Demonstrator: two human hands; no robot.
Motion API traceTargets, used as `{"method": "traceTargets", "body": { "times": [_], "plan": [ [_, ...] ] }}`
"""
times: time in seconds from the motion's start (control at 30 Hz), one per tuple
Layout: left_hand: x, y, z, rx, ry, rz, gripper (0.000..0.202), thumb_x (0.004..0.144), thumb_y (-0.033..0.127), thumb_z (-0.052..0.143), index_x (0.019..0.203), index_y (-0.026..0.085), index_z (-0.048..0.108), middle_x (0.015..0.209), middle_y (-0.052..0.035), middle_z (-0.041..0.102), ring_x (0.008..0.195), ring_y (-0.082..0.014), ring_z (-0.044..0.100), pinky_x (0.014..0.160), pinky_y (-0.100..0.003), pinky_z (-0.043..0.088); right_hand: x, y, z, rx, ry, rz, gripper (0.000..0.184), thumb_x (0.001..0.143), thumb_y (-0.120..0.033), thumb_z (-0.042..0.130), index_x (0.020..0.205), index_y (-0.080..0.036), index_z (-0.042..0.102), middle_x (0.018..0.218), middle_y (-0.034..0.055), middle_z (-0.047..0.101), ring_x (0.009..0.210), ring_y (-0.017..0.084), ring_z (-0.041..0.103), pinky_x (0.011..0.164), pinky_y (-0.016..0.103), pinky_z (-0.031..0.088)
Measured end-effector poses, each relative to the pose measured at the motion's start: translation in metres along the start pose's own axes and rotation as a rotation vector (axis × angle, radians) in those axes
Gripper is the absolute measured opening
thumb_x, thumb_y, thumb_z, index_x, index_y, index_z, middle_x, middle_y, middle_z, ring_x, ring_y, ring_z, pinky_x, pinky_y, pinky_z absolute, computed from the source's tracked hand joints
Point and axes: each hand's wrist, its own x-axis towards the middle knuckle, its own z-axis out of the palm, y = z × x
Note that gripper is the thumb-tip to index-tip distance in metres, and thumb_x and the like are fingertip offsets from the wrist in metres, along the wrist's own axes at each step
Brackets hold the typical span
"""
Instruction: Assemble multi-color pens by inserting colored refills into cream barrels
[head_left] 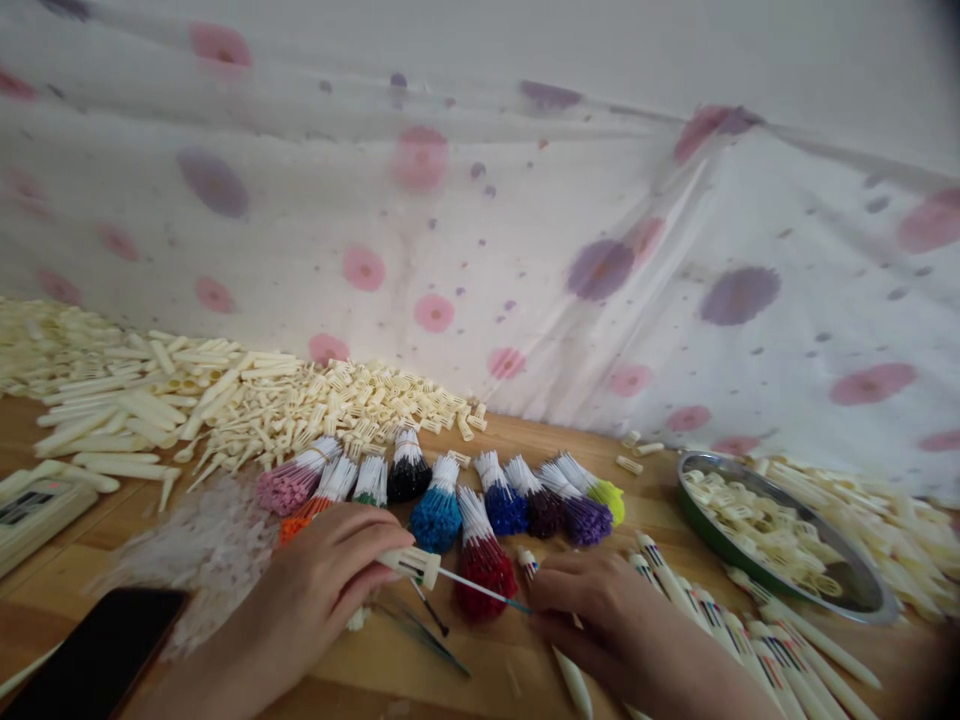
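My left hand is closed around a cream plastic pen barrel held just above the wooden table. A thin refill sticks out of the barrel's end toward my right hand, which pinches the refill's far end. Bundles of coloured refills, pink, orange, green, black, blue, red, purple and yellow-green, lie fanned out right behind both hands.
Heaps of cream pen parts cover the back left. A metal bowl of small cream pieces stands at right, with finished pens in front. A dark phone and a calculator lie at left. Flowered cloth hangs behind.
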Motion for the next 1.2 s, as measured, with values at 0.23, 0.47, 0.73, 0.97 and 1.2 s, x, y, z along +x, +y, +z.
{"method": "traceTargets", "body": {
  "times": [0.23,0.47,0.73,0.97,1.2],
  "plan": [
    [0.0,0.003,0.004,0.008,-0.087,0.029,0.026,0.083,0.011,0.054,0.101,0.028,0.063,0.096,-0.0004,0.067,0.09,-0.0158,0.063,0.079,-0.023,0.05,0.005,-0.006,0.006,-0.045,0.0,-0.004,0.021,0.092,-0.02,0.043,0.08,-0.022,0.06,0.074,0.0016,0.063,0.064,0.014,0.056,0.055,0.023,0.036],
    [-0.002,0.003,0.008,-0.028,-0.086,0.009,0.026,0.084,0.011,0.052,0.103,0.027,0.062,0.097,-0.0004,0.066,0.091,-0.016,0.062,0.08,-0.024,0.05,0.005,-0.006,0.008,-0.043,-0.015,0.011,0.028,0.094,-0.023,0.041,0.074,-0.019,0.061,0.073,0.0045,0.063,0.071,0.014,0.058,0.062,0.022,0.039],
    [-0.004,0.003,0.008,-0.063,-0.149,0.008,0.027,0.087,0.012,0.05,0.106,0.029,0.058,0.101,-0.0005,0.064,0.095,-0.0166,0.06,0.082,-0.027,0.049,0.002,-0.006,0.01,-0.08,-0.044,0.02,0.025,0.093,-0.019,0.043,0.076,-0.018,0.061,0.075,0.0041,0.064,0.07,0.013,0.057,0.06,0.022,0.036],
    [-0.006,0.001,0.012,0.003,-0.12,0.033,0.027,0.087,0.01,0.049,0.106,0.027,0.058,0.1,-0.0017,0.062,0.094,-0.0176,0.058,0.081,-0.029,0.048,0.002,-0.011,0.013,-0.142,-0.005,-0.005,0.022,0.089,-0.012,0.044,0.072,-0.019,0.058,0.072,0.002,0.063,0.065,0.012,0.055,0.055,0.023,0.031],
    [-0.003,0.004,0.006,0.059,-0.118,0.095,0.028,0.086,0.008,0.049,0.105,0.025,0.059,0.097,-0.0022,0.064,0.089,-0.0174,0.062,0.077,-0.027,0.051,0.001,-0.01,0.015,-0.252,0.103,-0.047,0.022,0.086,-0.009,0.045,0.067,-0.019,0.049,0.066,-0.0012,0.059,0.058,0.011,0.047,0.051,0.025,0.026]
  ]
}}
